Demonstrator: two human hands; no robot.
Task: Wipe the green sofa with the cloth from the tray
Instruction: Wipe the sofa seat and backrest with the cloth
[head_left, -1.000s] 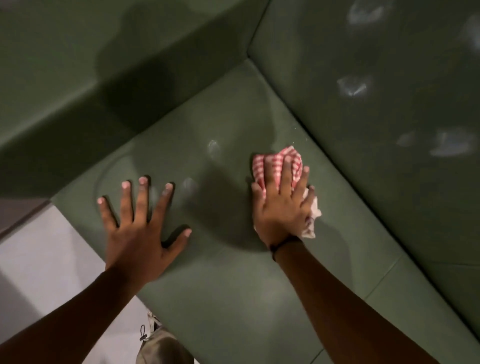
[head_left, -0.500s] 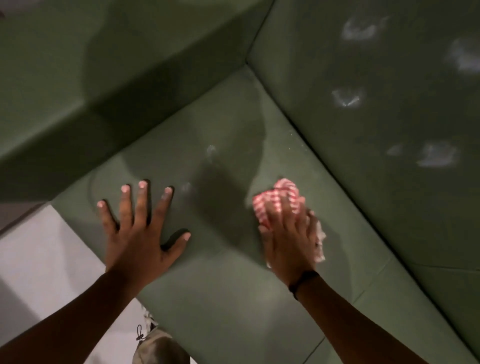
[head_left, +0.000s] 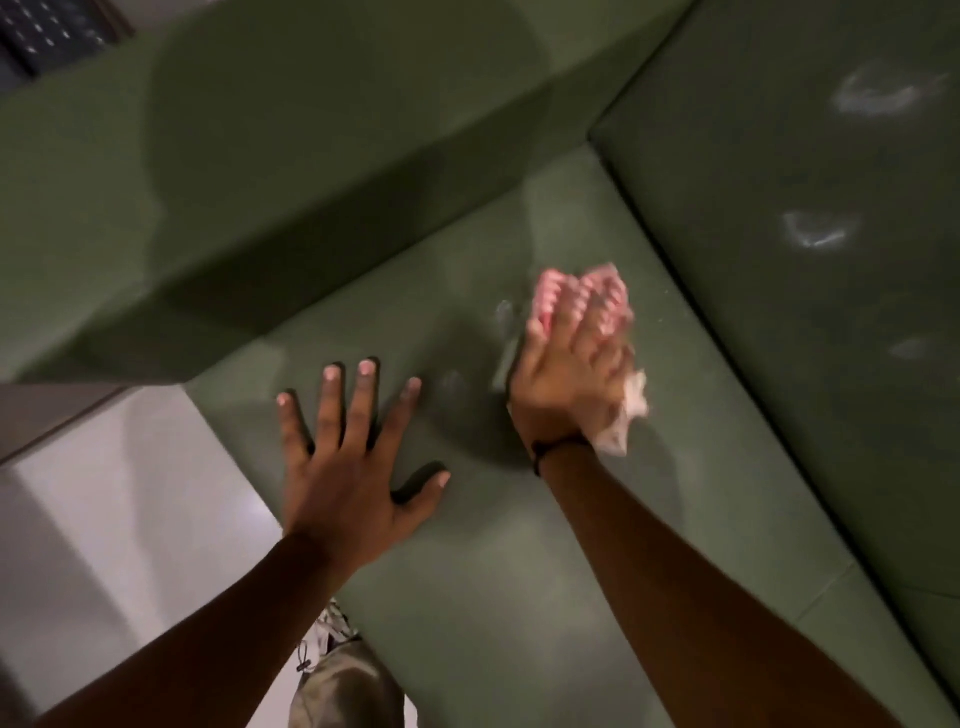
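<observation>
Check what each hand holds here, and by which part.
The right hand presses the bunched red-and-white checked cloth against the green sofa seat, gripping its middle. The left hand lies flat and empty.

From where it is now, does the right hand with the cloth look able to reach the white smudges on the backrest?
Probably yes. The right hand presses the cloth on the seat beside the backrest, and nothing lies between it and the nearest smudges. The top one may need a lean.
</observation>
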